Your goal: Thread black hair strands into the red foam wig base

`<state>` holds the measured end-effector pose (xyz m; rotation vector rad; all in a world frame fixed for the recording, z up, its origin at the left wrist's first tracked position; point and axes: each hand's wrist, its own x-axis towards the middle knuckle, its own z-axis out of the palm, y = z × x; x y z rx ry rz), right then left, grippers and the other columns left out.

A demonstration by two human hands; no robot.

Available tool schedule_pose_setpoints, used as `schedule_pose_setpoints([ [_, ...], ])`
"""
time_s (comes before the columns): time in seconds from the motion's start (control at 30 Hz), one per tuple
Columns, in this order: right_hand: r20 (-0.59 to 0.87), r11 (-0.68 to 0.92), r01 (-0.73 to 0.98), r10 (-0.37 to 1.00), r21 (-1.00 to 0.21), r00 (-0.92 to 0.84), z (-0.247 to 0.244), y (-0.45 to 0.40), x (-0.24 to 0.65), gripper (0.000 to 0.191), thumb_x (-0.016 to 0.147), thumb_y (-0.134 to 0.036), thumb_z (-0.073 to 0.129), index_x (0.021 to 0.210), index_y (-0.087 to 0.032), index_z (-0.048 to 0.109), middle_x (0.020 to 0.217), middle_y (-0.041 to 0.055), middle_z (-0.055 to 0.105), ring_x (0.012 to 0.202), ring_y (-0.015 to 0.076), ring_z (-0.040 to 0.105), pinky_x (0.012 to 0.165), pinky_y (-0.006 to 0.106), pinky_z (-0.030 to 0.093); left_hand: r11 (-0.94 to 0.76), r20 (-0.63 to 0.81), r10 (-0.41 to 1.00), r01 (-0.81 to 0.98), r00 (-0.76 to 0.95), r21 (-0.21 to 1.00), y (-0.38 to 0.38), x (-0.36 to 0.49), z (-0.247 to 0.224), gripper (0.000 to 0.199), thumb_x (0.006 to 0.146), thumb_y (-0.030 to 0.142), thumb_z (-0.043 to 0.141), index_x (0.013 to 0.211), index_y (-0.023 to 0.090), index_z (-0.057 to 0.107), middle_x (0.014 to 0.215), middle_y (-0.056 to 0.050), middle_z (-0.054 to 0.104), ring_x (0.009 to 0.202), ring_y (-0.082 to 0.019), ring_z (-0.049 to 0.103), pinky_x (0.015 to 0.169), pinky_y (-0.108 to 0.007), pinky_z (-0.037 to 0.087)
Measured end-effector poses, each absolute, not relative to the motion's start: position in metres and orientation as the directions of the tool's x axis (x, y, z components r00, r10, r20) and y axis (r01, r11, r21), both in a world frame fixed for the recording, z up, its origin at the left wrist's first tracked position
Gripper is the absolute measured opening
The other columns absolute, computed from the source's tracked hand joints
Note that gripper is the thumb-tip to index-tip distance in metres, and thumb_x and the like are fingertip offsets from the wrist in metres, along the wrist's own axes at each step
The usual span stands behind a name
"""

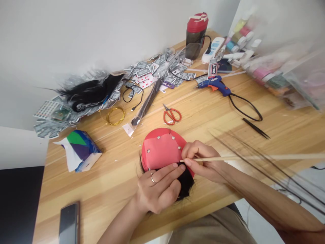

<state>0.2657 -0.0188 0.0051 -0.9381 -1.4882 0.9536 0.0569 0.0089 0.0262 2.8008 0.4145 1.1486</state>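
A round red piece [162, 145] with small silver studs lies on the wooden table in front of me. Black hair-like material [186, 184] sits along its lower edge. My left hand [159, 188], with a ring on one finger, rests over the black material, its fingers extended and their tips near the red surface. Pinched in my right hand [200, 161] is a long thin wooden stick [228, 158]; its tip is by the border of red and black, close to my left fingertips. The stick runs off to the right.
Red-handled scissors [172, 115] lie beyond the red piece. A blue glue gun [215, 85], black tweezers [255, 128] and bagged bottles are on the right. Gold wire [114, 116], a tissue pack [81, 149] and a phone [69, 223] are on the left. Scattered cards line the back.
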Motion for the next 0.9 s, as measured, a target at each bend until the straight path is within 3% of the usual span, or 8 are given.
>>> schedule_pose_setpoints([
  [0.17,0.333,0.336,-0.018,0.922,-0.942,-0.197,0.001,-0.015,0.269,0.021,0.104,-0.032,0.053,0.085,-0.023,0.049,0.077,-0.0004,0.058,0.065,0.0136,0.055,0.061,0.027,0.046,-0.962,0.680,0.273,0.205,0.681,0.182,0.009,0.056,0.024,0.020,0.098,0.010,0.051,0.082,0.016,0.061,0.094,-0.010,0.083,0.101,-0.018,0.078,0.072,-0.024,0.063],
  [0.33,0.235,0.222,-0.093,0.956,-0.971,-0.175,0.004,-0.013,0.270,0.036,0.102,-0.051,0.056,0.081,-0.023,0.049,0.073,-0.0014,0.058,0.061,0.0128,0.052,0.059,0.027,0.045,-0.961,0.666,0.277,0.198,0.692,0.194,0.010,0.056,0.027,0.019,0.098,0.010,0.054,0.081,0.015,0.061,0.096,-0.011,0.083,0.098,-0.018,0.078,0.072,-0.024,0.063],
  [0.47,0.175,0.165,-0.063,0.965,-0.984,-0.195,0.007,-0.013,0.273,0.032,0.101,-0.047,0.059,0.082,-0.021,0.054,0.076,0.0003,0.060,0.067,0.0151,0.056,0.064,0.030,0.047,-0.949,0.671,0.314,0.194,0.672,0.250,0.009,0.058,0.025,0.017,0.098,0.009,0.052,0.086,0.016,0.062,0.099,-0.009,0.083,0.096,-0.019,0.079,0.072,-0.025,0.063],
  [0.57,0.157,0.150,-0.052,0.973,-0.987,-0.168,0.002,-0.012,0.273,0.032,0.099,-0.048,0.061,0.081,-0.021,0.055,0.073,-0.0009,0.058,0.063,0.0143,0.053,0.060,0.028,0.045,-0.912,0.644,0.389,0.174,0.659,0.372,0.009,0.059,0.030,0.026,0.106,0.017,0.039,0.090,0.018,0.061,0.097,-0.007,0.083,0.095,-0.017,0.079,0.077,-0.026,0.063],
  [0.63,0.122,0.114,-0.065,0.983,-0.991,-0.139,-0.002,-0.011,0.271,0.036,0.096,-0.053,0.062,0.080,-0.021,0.054,0.069,-0.0021,0.057,0.059,0.0134,0.051,0.056,0.026,0.043,-0.843,0.560,0.491,0.201,0.667,0.499,0.010,0.059,0.040,0.033,0.110,0.025,0.030,0.098,0.019,0.060,0.092,-0.007,0.082,0.092,-0.015,0.078,0.079,-0.024,0.062],
  [0.73,0.084,0.073,-0.096,0.990,-0.993,-0.110,-0.004,-0.011,0.267,0.042,0.094,-0.058,0.063,0.079,-0.021,0.054,0.065,-0.0022,0.058,0.056,0.0132,0.051,0.053,0.025,0.041,-0.700,0.330,0.625,0.322,0.707,0.637,0.014,0.057,0.063,0.033,0.110,0.024,0.031,0.094,0.019,0.059,0.077,-0.001,0.074,0.072,-0.010,0.071,0.067,-0.018,0.057],
  [0.8,0.070,0.059,-0.111,0.992,-0.992,-0.101,0.000,-0.010,0.265,0.042,0.093,-0.058,0.065,0.077,-0.021,0.054,0.064,-0.0017,0.059,0.058,0.0136,0.052,0.054,0.025,0.041,-0.652,0.183,0.637,0.397,0.748,0.646,0.019,0.056,0.079,0.031,0.109,0.021,0.036,0.085,0.020,0.056,0.068,0.004,0.065,0.059,-0.008,0.064,0.057,-0.016,0.051],
  [0.9,0.043,0.029,-0.140,0.994,-0.990,-0.098,0.011,-0.010,0.265,0.044,0.092,-0.058,0.067,0.076,-0.020,0.053,0.064,-0.0019,0.059,0.058,0.0135,0.052,0.055,0.025,0.041,-0.669,0.032,0.603,0.483,0.797,0.565,0.025,0.060,0.092,0.033,0.106,0.023,0.041,0.076,0.021,0.054,0.060,0.006,0.059,0.049,-0.010,0.057,0.047,-0.019,0.042],
])
